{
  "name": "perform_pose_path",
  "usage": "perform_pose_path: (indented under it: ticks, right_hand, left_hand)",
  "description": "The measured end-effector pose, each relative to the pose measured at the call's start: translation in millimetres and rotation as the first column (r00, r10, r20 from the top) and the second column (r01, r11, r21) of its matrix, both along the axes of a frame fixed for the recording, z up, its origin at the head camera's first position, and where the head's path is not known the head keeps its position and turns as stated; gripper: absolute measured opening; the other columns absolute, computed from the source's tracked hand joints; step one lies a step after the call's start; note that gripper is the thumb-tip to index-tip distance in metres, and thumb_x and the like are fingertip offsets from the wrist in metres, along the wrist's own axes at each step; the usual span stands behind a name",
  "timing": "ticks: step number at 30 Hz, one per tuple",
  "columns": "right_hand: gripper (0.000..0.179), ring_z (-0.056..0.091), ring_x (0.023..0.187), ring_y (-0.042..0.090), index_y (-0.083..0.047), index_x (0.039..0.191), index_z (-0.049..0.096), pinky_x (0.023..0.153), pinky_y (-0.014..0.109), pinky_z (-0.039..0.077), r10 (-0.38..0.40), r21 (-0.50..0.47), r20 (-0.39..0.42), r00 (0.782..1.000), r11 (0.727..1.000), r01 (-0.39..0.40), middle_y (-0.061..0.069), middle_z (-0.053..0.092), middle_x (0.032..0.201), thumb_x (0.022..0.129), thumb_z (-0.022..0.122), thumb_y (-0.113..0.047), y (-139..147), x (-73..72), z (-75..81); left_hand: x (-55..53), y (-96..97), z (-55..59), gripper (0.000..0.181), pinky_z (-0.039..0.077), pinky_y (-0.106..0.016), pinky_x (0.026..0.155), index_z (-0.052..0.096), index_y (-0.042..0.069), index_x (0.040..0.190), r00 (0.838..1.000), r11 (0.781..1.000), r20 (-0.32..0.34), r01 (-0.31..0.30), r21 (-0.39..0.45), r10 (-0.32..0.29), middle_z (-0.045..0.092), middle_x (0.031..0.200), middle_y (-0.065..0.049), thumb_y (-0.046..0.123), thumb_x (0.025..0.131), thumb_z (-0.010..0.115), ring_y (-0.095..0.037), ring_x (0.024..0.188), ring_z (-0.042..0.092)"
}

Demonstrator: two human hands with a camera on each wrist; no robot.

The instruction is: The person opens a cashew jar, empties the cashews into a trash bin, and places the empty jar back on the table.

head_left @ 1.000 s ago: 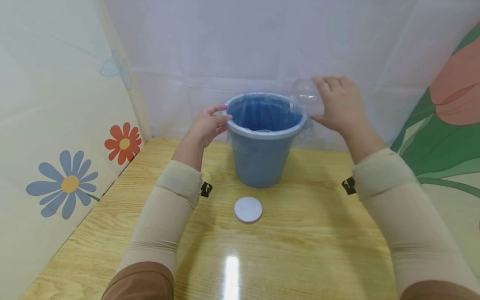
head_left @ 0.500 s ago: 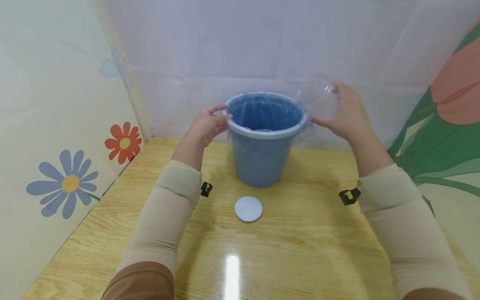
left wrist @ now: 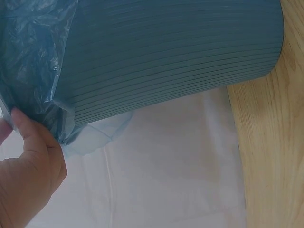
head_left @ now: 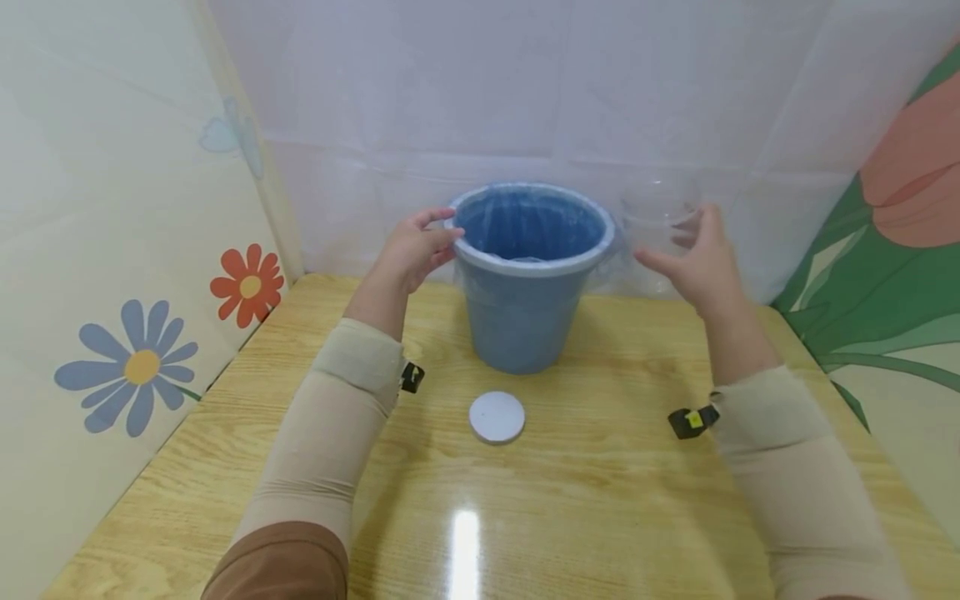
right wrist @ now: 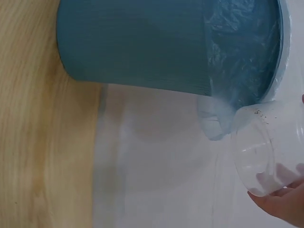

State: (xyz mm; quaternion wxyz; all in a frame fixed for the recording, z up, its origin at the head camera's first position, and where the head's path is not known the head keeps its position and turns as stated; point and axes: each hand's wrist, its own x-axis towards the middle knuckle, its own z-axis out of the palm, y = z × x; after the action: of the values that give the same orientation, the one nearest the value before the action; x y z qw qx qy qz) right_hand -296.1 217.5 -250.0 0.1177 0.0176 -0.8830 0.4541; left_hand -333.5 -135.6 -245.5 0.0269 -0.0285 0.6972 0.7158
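Note:
A blue trash bin (head_left: pixel 521 321) with a pale rim stands on the table, lined with a clear plastic bag (left wrist: pixel 35 45) folded over its edge. My left hand (head_left: pixel 412 250) pinches the rim and the bag at the bin's left side, thumb and fingers on either side of it. To the right of the bin, my right hand (head_left: pixel 703 265) grips a clear plastic tub (right wrist: pixel 285 137), raised above the table. The tub has small dark specks near its edge in the right wrist view. A round white lid (head_left: pixel 497 417) lies flat in front of the bin.
The wood-grain table (head_left: pixel 585 500) ends at a white sheet (head_left: pixel 420 75) behind the bin. Walls printed with flowers stand on the left and right. Some of the bag hangs loose outside the rim.
My right hand has moved the tub rightward and down, away from the bin's rim, turning it from tilted toward upright. My left hand and the bin have stayed put.

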Motion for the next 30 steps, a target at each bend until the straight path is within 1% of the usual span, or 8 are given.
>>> perform_pose_path:
  ticks: [4, 8, 11, 15, 20, 24, 30]
  right_hand:
    - [0.1, 0.032, 0.13, 0.029, -0.021, 0.145, 0.009, 0.1, 0.05, 0.037, 0.001, -0.065, -0.003, 1.0, 0.998, -0.001, 0.014, 0.025, 0.146, 0.073, 0.072, -0.047, -0.9, 4.5, -10.3]
    - [0.099, 0.034, 0.128, 0.031, -0.017, 0.145, 0.011, 0.1, 0.049, 0.037, 0.016, -0.121, -0.035, 0.999, 0.992, -0.02, 0.016, 0.028, 0.143, 0.073, 0.075, -0.04, -1.5, 6.1, -18.5]
    - [0.1, 0.034, 0.128, 0.031, -0.017, 0.144, 0.012, 0.1, 0.048, 0.037, 0.013, -0.139, -0.041, 0.999, 0.99, -0.019, 0.016, 0.031, 0.141, 0.071, 0.076, -0.04, -0.6, 6.0, -25.3]
    - [0.099, 0.036, 0.125, 0.03, -0.015, 0.144, 0.016, 0.1, 0.047, 0.037, 0.012, -0.161, -0.049, 0.999, 0.987, -0.019, 0.016, 0.036, 0.137, 0.07, 0.077, -0.04, 1.4, 4.6, -38.8]
    - [0.094, 0.039, 0.121, 0.032, -0.011, 0.141, 0.02, 0.097, 0.046, 0.039, 0.015, -0.221, -0.065, 0.998, 0.975, -0.029, 0.018, 0.04, 0.132, 0.071, 0.079, -0.031, 3.5, 3.1, -58.1]
    - [0.091, 0.038, 0.12, 0.033, -0.008, 0.141, 0.02, 0.097, 0.046, 0.038, 0.017, -0.248, -0.053, 0.998, 0.968, -0.03, 0.019, 0.039, 0.132, 0.073, 0.078, -0.024, 3.7, 3.5, -71.5]
    - [0.094, 0.034, 0.124, 0.036, -0.009, 0.143, 0.016, 0.1, 0.052, 0.033, 0.046, -0.226, 0.032, 0.998, 0.973, -0.037, 0.024, 0.035, 0.135, 0.074, 0.077, -0.028, 8.6, 5.0, -94.9]
  left_hand:
    - [0.0, -0.2, 0.5, 0.045, 0.05, -0.026, 0.085, 0.049, 0.017, 0.131, 1.0, 1.0, 0.002, 0.005, -0.006, -0.005, 0.052, 0.122, -0.008, 0.009, 0.087, 0.061, -0.018, 0.101, 0.057]
    - [0.2, -1.1, 1.5, 0.046, 0.05, -0.026, 0.085, 0.05, 0.017, 0.13, 1.0, 1.0, 0.005, 0.005, -0.003, -0.005, 0.052, 0.121, -0.008, 0.009, 0.087, 0.062, -0.018, 0.101, 0.057]
    - [-0.1, -1.8, 1.7, 0.045, 0.05, -0.026, 0.085, 0.05, 0.016, 0.13, 1.0, 1.0, 0.001, 0.003, 0.002, -0.003, 0.053, 0.12, -0.009, 0.008, 0.087, 0.061, -0.018, 0.1, 0.058]
    - [-0.9, -2.2, 0.7, 0.045, 0.05, -0.026, 0.084, 0.05, 0.016, 0.13, 1.0, 1.0, -0.001, -0.002, 0.003, 0.002, 0.053, 0.119, -0.009, 0.008, 0.087, 0.061, -0.018, 0.1, 0.058]
    - [-2.4, -0.9, 0.2, 0.046, 0.05, -0.026, 0.085, 0.05, 0.016, 0.13, 1.0, 1.0, -0.001, -0.001, 0.005, 0.001, 0.052, 0.121, -0.008, 0.009, 0.087, 0.062, -0.018, 0.101, 0.057]
    - [-2.8, 0.1, 0.5, 0.046, 0.05, -0.027, 0.086, 0.05, 0.016, 0.13, 1.0, 1.0, -0.004, 0.002, 0.003, -0.002, 0.053, 0.121, -0.008, 0.009, 0.087, 0.062, -0.018, 0.101, 0.057]
    - [-1.9, 0.6, 1.2, 0.046, 0.05, -0.026, 0.086, 0.05, 0.016, 0.13, 1.0, 1.0, 0.01, 0.0, 0.003, 0.0, 0.052, 0.121, -0.008, 0.009, 0.087, 0.062, -0.018, 0.102, 0.057]
